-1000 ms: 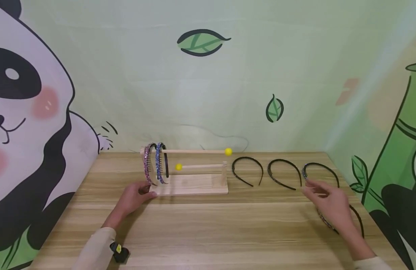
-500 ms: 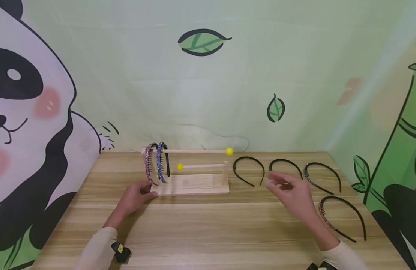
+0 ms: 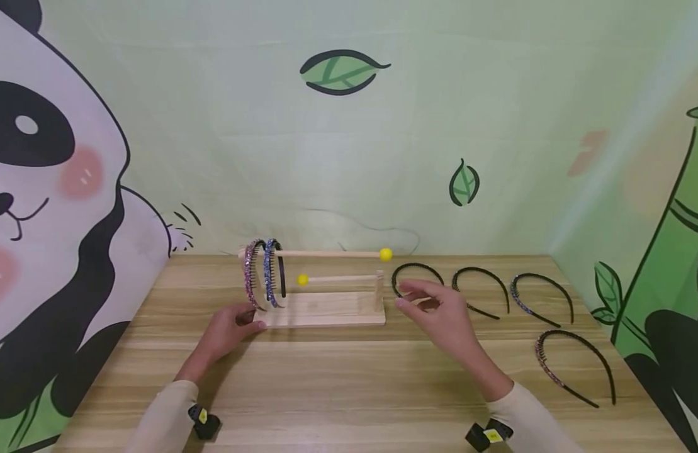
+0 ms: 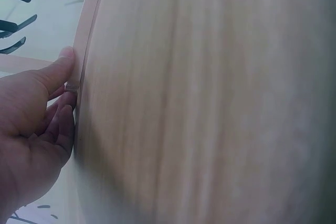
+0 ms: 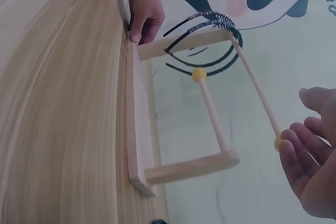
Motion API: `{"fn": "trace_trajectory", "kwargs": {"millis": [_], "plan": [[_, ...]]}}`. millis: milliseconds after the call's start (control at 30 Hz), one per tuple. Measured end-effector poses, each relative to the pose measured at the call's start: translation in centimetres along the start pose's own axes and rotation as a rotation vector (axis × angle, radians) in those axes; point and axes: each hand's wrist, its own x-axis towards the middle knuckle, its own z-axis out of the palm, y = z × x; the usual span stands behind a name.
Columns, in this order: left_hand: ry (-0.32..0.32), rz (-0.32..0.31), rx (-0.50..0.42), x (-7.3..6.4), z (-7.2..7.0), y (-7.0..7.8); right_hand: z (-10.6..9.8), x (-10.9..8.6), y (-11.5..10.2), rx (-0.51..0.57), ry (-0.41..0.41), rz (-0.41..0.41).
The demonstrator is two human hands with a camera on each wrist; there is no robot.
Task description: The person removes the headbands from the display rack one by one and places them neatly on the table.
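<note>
My left hand grips the front left corner of a wooden headband stand; in the left wrist view its thumb presses on the base's edge. A pink-purple glittery headband and a blue glittery headband hang side by side at the left end of the stand's upper rod. My right hand, fingers loosely bent and holding nothing, overlaps the leftmost loose black headband in the head view. The right wrist view shows this hand with thumb and fingers apart.
On the right of the wooden table lie a black headband, a blue-trimmed headband and a pink-trimmed headband. A lower rod ends in a yellow ball. Behind stands a printed panda backdrop.
My right hand has moved left, from the blue-trimmed headband past the middle one to the leftmost loose headband. The left hand has stayed at the stand's corner.
</note>
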Motion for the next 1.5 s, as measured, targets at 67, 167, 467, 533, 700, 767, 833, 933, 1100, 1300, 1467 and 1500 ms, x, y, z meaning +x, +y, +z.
{"fn": "trace_trajectory", "kwargs": {"millis": [67,167,467,533,700,767,833,933,1100,1300,1467,1500], "plan": [[0.005,0.013,-0.002,0.0,0.0,-0.1,0.7,0.4,-0.3,0.019,-0.008,-0.005],[0.007,0.024,-0.005,0.0,0.0,-0.2,1.8,0.9,-0.6,0.045,-0.014,-0.022],[0.010,0.021,-0.012,0.1,0.0,-0.1,4.6,2.5,-2.6,0.095,-0.038,-0.043],[0.012,0.021,-0.007,0.1,0.0,-0.2,5.2,2.8,-3.0,0.102,-0.043,-0.036],[0.010,0.022,-0.001,0.1,0.1,-0.2,7.0,3.7,-3.7,0.113,-0.049,-0.029],[0.008,0.018,-0.003,0.1,0.1,-0.1,7.8,4.0,-3.9,0.116,-0.057,-0.029],[0.009,0.015,-0.003,0.1,0.0,-0.1,8.7,4.4,-4.1,0.114,-0.067,-0.028],[0.006,0.009,0.001,0.1,0.0,0.0,9.9,4.9,-4.6,0.122,-0.087,-0.035],[0.006,-0.002,0.008,0.1,-0.1,0.2,12.1,5.8,-5.2,0.145,-0.127,-0.043],[0.006,-0.005,0.016,0.0,-0.1,0.3,14.3,6.6,-6.3,0.156,-0.168,0.023],[0.011,0.016,0.013,0.0,-0.1,0.3,15.9,7.3,-6.7,0.162,-0.169,0.078],[0.012,0.019,0.011,0.1,-0.1,0.2,16.2,7.4,-6.8,0.162,-0.165,0.088]]}}
